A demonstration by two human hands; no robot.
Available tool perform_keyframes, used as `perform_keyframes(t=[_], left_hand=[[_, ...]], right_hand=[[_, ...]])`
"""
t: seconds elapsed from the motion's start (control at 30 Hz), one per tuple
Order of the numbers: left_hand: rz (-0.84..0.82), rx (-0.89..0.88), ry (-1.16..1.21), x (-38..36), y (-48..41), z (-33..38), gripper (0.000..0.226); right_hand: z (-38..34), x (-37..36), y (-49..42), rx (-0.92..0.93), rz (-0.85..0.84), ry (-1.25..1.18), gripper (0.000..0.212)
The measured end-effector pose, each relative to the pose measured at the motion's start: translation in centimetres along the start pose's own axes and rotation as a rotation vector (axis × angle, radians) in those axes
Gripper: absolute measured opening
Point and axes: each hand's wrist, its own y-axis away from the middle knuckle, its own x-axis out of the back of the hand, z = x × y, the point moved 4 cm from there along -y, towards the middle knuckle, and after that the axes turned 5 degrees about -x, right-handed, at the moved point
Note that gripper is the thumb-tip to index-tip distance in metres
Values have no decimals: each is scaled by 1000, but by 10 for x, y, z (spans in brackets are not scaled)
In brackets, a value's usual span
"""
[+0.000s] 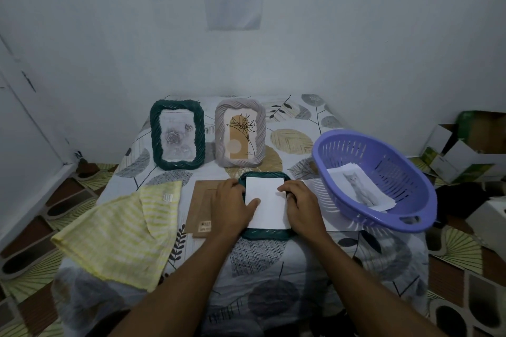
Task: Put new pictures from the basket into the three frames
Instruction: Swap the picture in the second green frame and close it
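Seating a picture (267,208) in the face-down frame (262,235): our left hand (232,205) presses it flat; whether our right hand (301,208) pinches its edge, we cannot tell. Next, we judge, the backing board (202,200) left of the grip goes on top.

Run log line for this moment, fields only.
left hand: presses white paper | right hand: on paper's right edge | paper: on flat green frame | backing board: off, left of frame | basket: cat picture inside

Left hand (232,209) bare; right hand (302,209) bare; forearms (180,279) uncovered, no sleeves.
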Motion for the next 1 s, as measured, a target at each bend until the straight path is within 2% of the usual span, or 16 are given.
perform_keyframes(t=[0.43, 0.63, 0.8, 1.0], left_hand=[[86, 8, 162, 14, -2, 6, 12], [29, 132, 460, 29, -14, 16, 6], [-37, 292, 758, 17, -22, 31, 8], [-94, 290, 761, -2, -25, 46, 7]], right_hand=[[-6, 4, 1, 25, 5, -4, 27], [-38, 36, -15, 98, 71, 51, 22], [-51, 88, -33, 110, 112, 318, 22], [-46, 133, -38, -17, 134, 52, 13]])
